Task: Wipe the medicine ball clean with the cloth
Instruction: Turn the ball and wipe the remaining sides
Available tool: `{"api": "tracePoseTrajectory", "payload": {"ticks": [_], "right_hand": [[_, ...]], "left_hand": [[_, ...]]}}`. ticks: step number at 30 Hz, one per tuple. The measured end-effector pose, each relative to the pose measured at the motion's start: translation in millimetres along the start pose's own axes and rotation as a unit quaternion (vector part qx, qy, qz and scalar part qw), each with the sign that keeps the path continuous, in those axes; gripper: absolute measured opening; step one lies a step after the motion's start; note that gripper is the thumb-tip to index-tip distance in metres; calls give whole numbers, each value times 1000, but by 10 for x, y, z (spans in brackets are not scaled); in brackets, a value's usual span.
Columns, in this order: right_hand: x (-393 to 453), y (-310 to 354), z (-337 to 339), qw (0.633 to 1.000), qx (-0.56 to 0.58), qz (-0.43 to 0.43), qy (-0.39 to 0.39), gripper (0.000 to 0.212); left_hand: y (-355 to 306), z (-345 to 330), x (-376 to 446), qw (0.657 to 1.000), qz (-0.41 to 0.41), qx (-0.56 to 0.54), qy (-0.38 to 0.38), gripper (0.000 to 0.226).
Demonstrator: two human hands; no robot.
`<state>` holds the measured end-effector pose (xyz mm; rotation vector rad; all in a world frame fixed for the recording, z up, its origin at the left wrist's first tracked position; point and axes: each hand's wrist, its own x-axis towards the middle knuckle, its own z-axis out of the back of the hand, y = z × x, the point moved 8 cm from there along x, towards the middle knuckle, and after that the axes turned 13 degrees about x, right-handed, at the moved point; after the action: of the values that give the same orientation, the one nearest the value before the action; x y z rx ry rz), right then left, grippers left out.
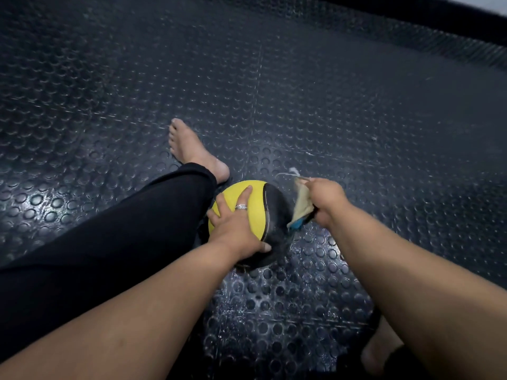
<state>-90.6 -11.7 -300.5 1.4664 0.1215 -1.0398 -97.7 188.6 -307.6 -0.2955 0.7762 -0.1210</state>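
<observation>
Medicine ball, yellow and black, sits on studded rubber floor beside person's black-trousered leg. Left hand lies flat on yellow panel, fingers spread, ring on one finger, thumb on black panel. Right hand grips beige cloth with blue edge, just beside ball's black side; contact unclear. Bare foot beyond ball.

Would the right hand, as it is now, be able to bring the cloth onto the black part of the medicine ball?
Probably yes: the right hand holds the cloth right beside the medicine ball, nothing between; the left hand covers only the yellow side.
</observation>
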Motion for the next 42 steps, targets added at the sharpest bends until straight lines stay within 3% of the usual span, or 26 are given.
{"api": "tracePoseTrajectory", "payload": {"ticks": [2,4,8,11,16,19,21,28,36,42], "right_hand": [[-193,-75,168,997,15,30,-69,12],[-480,-122,135,989,-50,111,-81,16],[-936,-50,-258,911,-207,356,-12,24],[-929,-5,-521,854,-283,435,44,27],[-519,287,-763,870,-306,383,56,24],[-251,443,-811,887,-303,344,54,23],[-187,486,-823,893,-301,330,59,22],[-768,114,-586,831,-332,434,106,24],[-425,417,-815,877,-312,363,39,24],[-804,156,-677,839,-330,428,57,25]], "left_hand": [[34,28,43,1000,10,-19,-4,131],[56,38,71,999,25,-33,-12,130],[120,76,111,998,45,-49,-21,129],[135,118,135,998,43,-55,-10,127],[133,208,260,999,23,-37,-3,126],[-63,272,221,998,-27,25,-50,117],[-150,247,160,994,-44,68,-67,127],[-48,239,191,996,-31,50,-70,143],[-71,229,161,995,-36,66,-69,136],[-29,273,233,996,-30,57,-64,137]]}}
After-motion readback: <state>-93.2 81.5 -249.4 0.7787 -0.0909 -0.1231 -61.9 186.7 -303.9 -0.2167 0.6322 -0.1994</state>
